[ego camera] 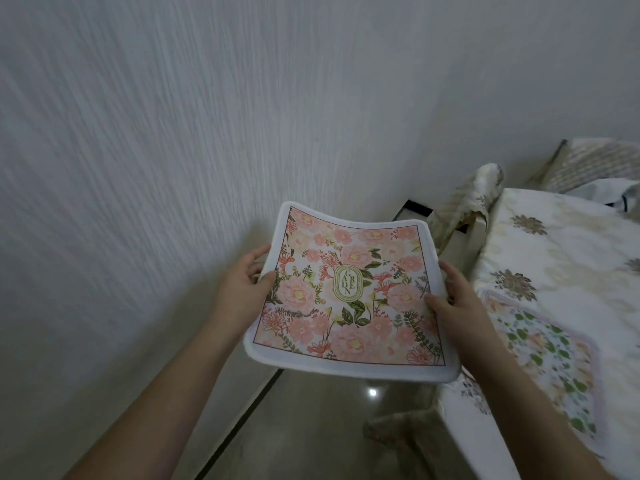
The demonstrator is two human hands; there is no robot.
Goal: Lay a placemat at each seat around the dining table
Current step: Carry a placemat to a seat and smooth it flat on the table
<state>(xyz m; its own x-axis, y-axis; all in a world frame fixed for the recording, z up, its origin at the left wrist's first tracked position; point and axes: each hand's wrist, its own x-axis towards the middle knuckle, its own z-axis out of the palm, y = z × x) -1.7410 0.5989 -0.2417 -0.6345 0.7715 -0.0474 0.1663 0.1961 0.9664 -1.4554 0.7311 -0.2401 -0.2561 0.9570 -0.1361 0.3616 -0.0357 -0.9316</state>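
pink floral placemat (349, 296) held between both hands, left hand (242, 282) and right hand (457, 299) gripping opposite edges.

- Two placemats: a pink floral placemat (349, 296) held in the air left of the table (561, 244), and a green floral placemat (550, 362) lying on it.
- Two hands: left hand (242, 282) and right hand (457, 299), each gripping a side edge of the pink one.
- One table.
- One covered chair back (467, 202) at the table's far corner.
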